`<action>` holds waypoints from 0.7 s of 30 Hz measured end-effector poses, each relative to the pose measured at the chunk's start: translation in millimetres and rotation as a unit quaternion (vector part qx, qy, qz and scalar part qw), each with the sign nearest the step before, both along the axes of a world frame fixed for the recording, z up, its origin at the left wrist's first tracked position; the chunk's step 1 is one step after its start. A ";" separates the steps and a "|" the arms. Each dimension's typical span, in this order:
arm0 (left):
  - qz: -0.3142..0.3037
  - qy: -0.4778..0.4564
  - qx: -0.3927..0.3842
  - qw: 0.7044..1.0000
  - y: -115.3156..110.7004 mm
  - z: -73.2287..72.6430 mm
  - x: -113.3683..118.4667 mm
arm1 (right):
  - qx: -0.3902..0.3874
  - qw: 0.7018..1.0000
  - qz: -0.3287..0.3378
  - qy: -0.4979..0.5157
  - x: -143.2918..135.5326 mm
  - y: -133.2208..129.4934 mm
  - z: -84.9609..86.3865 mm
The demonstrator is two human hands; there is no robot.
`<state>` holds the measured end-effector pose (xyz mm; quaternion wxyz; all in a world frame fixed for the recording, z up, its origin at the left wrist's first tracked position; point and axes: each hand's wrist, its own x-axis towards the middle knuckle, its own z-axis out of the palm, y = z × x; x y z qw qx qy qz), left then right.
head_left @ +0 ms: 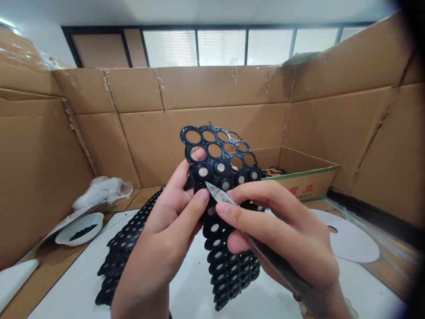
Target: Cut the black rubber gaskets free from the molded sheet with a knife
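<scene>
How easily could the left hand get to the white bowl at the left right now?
Probably not right away. The left hand is gripping the black rubber sheet. The white bowl sits apart at the left, with nothing between them, so only that grip holds it back.

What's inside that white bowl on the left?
The white bowl holds a small heap of black pieces, too small to identify. The near rim hides part of the inside, so how many lie there cannot be seen.
</scene>
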<state>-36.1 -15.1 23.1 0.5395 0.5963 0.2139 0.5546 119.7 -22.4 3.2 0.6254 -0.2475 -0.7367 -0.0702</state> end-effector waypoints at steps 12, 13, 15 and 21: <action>0.181 0.196 0.219 0.939 3.0 -16.4 6.9 | 0.337 0.935 -0.108 -0.004 -9.0 46.3 -19.3; 0.178 0.210 0.229 0.934 5.2 -17.0 7.8 | 0.346 0.931 -0.112 0.002 -7.8 51.8 -20.8; 0.174 0.235 0.250 0.923 9.6 -15.7 8.9 | 0.348 0.930 -0.120 0.005 -5.7 59.8 -23.1; 0.156 0.268 0.256 0.916 18.0 -5.5 7.2 | 0.346 0.932 -0.111 0.008 -7.8 71.5 -27.6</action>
